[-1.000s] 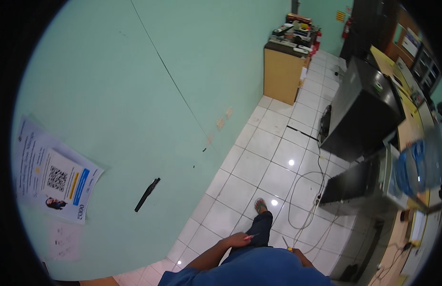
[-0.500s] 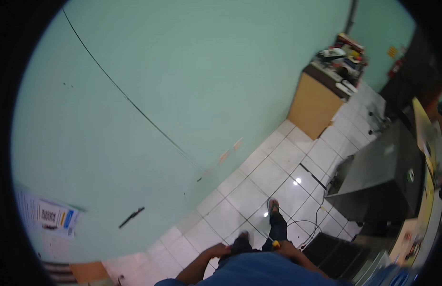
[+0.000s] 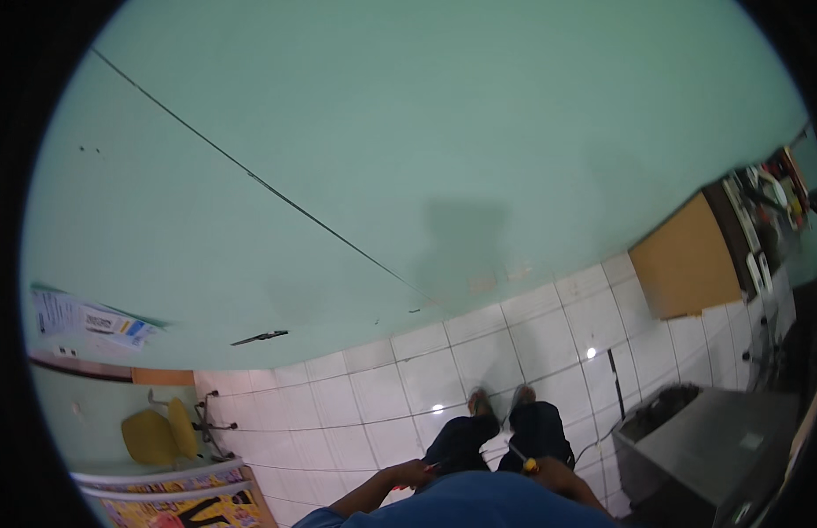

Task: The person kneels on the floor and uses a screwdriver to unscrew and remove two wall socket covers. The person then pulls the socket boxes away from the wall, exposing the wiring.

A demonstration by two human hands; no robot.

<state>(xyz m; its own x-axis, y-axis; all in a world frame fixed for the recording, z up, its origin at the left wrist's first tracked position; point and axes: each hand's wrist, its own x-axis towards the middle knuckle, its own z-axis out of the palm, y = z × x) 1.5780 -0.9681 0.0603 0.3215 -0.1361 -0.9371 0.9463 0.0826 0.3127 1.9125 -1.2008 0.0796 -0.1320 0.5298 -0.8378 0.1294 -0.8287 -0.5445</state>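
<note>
At the lower middle, in front of my blue shirt, my right hand (image 3: 554, 473) is closed round a screwdriver (image 3: 531, 464) with a yellow handle. Its thin shaft points up and to the left, over my dark trousers. My left hand (image 3: 413, 473) is closed beside my waist, with small bits of red showing at its fingers. What that red thing is, I cannot make out. Both hands hang low, apart from each other, and touch nothing else that shows.
A pale green wall (image 3: 338, 132) rises ahead, with a cable (image 3: 294, 208) running down it. White floor tiles (image 3: 479, 361) lie underfoot. A cluttered brown cabinet (image 3: 690, 260) stands far right, a dark metal case (image 3: 717, 449) nearer. At left are a yellow chair (image 3: 153, 436) and a colourful panel (image 3: 175, 506).
My view has turned to the left: the cabinet has slid rightward, and the chair and colourful panel have come in. My feet now stand side by side. Both hands keep their hold.
</note>
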